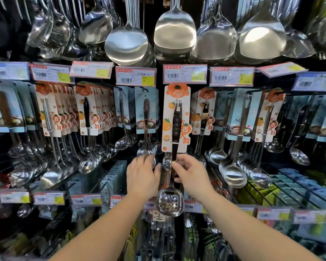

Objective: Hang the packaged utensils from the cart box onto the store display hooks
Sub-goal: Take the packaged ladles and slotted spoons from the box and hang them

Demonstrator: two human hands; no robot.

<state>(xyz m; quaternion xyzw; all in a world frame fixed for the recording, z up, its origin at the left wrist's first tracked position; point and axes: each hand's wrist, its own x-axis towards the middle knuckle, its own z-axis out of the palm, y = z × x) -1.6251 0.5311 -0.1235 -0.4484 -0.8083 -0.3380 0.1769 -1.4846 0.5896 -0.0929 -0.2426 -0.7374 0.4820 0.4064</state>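
Observation:
A packaged slotted spoon [176, 119] on a white card with orange fruit print hangs upright at the centre of the display, its perforated bowl [170, 201] low between my arms. My right hand [191, 175] pinches its handle just below the card. My left hand [142, 175] reaches in beside it to the left, fingers spread near hanging ladle bowls, and holds nothing that I can see. The card's top sits just under a price label [184, 74]; the hook there is hidden behind it. The cart box is out of view.
Rows of carded ladles and skimmers hang on hooks left [87, 112] and right [239, 113] of the spoon. Large steel spatulas and ladles [174, 29] hang above. A lower row of price labels [49, 198] and wire shelving with packets [290, 193] lies below.

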